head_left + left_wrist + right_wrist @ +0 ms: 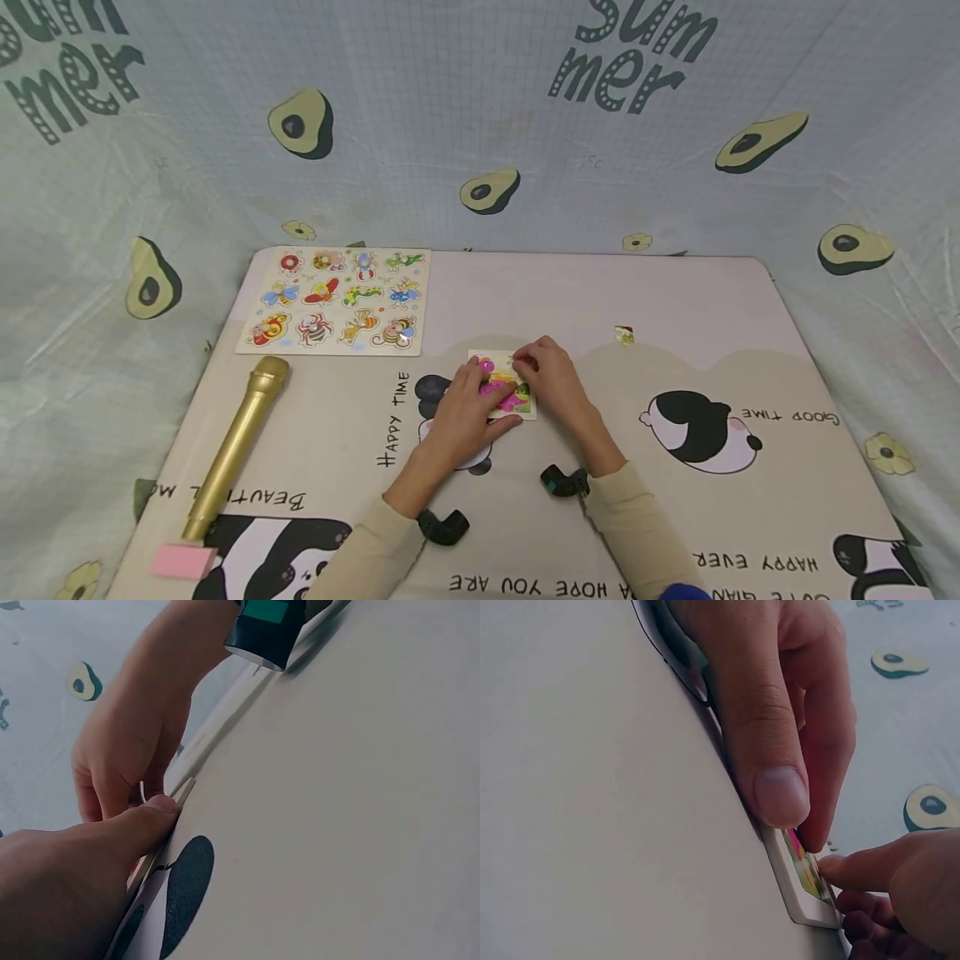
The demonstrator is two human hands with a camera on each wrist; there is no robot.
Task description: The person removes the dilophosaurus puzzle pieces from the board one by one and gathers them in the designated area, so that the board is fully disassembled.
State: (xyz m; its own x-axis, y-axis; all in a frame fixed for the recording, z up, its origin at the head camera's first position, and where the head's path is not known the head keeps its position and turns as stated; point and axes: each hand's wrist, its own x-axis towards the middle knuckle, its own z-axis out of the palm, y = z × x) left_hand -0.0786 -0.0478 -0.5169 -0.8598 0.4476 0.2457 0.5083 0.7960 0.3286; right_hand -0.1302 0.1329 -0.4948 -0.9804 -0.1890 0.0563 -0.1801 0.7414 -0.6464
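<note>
A small jigsaw puzzle board (pixel 536 413) with a pink, yellow and green picture lies on the table before me. My left hand (pixel 467 417) rests across its left side. Its index finger presses on the picture, and the left thumb (pixel 146 825) is against the near edge. At the far right corner, my right hand (pixel 553 379) pinches a small puzzle piece (pixel 142 792), mostly hidden by the fingers. In the right wrist view, a right fingertip (pixel 832 868) touches the board's picture. Another small puzzle piece (pixel 624 335) lies loose to the right, beyond my hands.
A large board with insect pictures (pixel 333 302) lies at the back left. Below it is a gold microphone (pixel 236 450) beside a pink block (pixel 183 562). Dark wrist cameras (pixel 444 527) sit by both sleeves. A printed curtain (pixel 405 125) hangs behind the table.
</note>
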